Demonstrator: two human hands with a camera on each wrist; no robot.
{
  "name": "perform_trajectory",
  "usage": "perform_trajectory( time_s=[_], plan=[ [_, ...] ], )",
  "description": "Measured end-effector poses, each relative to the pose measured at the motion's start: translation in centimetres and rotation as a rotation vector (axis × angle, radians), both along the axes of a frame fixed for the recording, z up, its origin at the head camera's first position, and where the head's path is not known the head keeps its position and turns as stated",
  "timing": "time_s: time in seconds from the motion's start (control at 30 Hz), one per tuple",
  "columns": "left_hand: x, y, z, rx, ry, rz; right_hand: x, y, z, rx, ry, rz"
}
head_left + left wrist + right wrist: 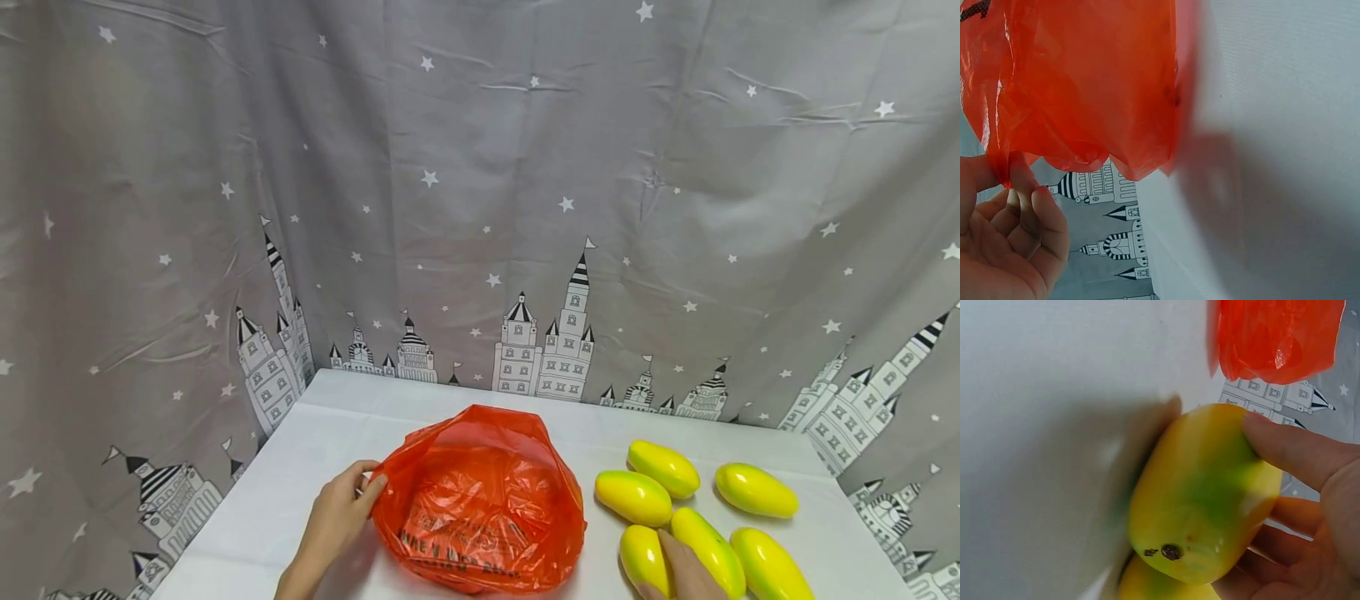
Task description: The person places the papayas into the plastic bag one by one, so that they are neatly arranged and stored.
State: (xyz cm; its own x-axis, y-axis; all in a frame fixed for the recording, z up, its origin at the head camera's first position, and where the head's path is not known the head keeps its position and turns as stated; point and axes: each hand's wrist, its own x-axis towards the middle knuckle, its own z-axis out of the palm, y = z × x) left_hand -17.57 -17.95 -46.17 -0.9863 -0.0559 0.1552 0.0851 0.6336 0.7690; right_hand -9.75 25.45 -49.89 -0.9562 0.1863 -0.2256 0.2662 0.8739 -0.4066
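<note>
A red plastic bag (480, 517) with dark print stands with its mouth spread wide on the white table. My left hand (333, 517) pinches the bag's left rim between thumb and fingers; in the left wrist view the thin film (1085, 81) is bunched at the fingertips. At the lower right, my right hand (686, 571) grips a yellow-green mango (1204, 494), thumb on one side and fingers curled round the other. The mango's dark stem end shows in the right wrist view. Another mango (1160, 581) lies just below it there.
Several more mangoes lie right of the bag, among them one at the back (663, 468), one at the far right (757, 490) and one near the front (771, 565). A grey curtain (480, 167) printed with stars and castles hangs behind and beside the white table (352, 400).
</note>
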Motion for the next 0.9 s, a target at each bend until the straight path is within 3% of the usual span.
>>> perform_trajectory(
  time_s=[0.17, 0.33, 0.47, 0.7, 0.9],
  plan=[
    [0.2, 0.0, -0.1, 0.007, -0.008, 0.014, 0.2, -0.2, -0.1, -0.045, -0.015, -0.067],
    [0.2, -0.3, -0.3, 0.014, -0.031, 0.032, -0.4, -0.3, 1.3, -0.124, 0.048, -0.070],
    [0.1, -0.4, -0.3, 0.016, -0.043, 0.039, -0.1, -0.8, 2.8, -0.105, 0.199, -0.009],
    [0.1, -0.5, -0.3, 0.007, -0.016, 0.036, 0.7, -2.5, 4.6, -0.083, 0.562, 0.066],
    [0.2, -0.5, -0.4, 0.024, -0.026, 0.030, 0.4, -4.0, 5.5, -0.098, 0.710, 0.109]
  ],
)
